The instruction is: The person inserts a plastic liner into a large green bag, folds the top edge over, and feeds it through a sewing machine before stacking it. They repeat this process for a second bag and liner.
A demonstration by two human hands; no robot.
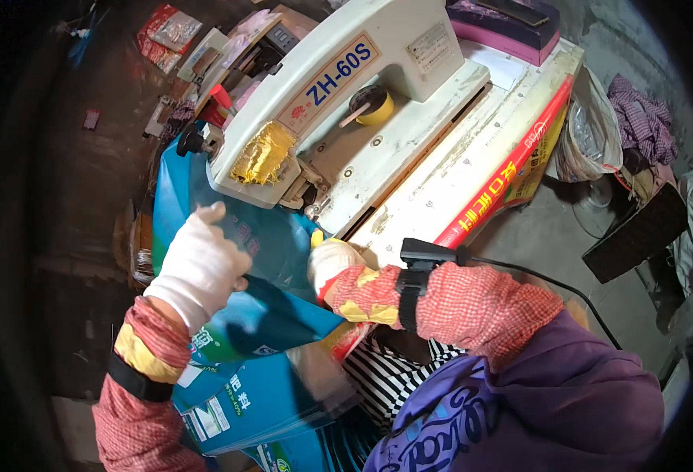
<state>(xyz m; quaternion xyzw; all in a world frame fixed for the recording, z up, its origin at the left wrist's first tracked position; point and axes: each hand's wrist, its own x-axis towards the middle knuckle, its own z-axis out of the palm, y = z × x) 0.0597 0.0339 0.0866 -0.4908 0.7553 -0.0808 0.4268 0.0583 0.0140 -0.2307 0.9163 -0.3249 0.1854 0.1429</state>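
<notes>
Bag (279,271) slants lengthwise, upper-left to lower-right; left grip (202,263), right grip (334,262): closure unclear.

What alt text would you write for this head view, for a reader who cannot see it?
A person has the gloved left grip and right grip at a blue bag, by the near end of a large pale sewing machine. More blue bags lie below, and a yellow cup sits on the machine.

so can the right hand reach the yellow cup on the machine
Probably yes: the right hand is by the near end of the machine, and its flat bed looks open up to the yellow cup.
</notes>
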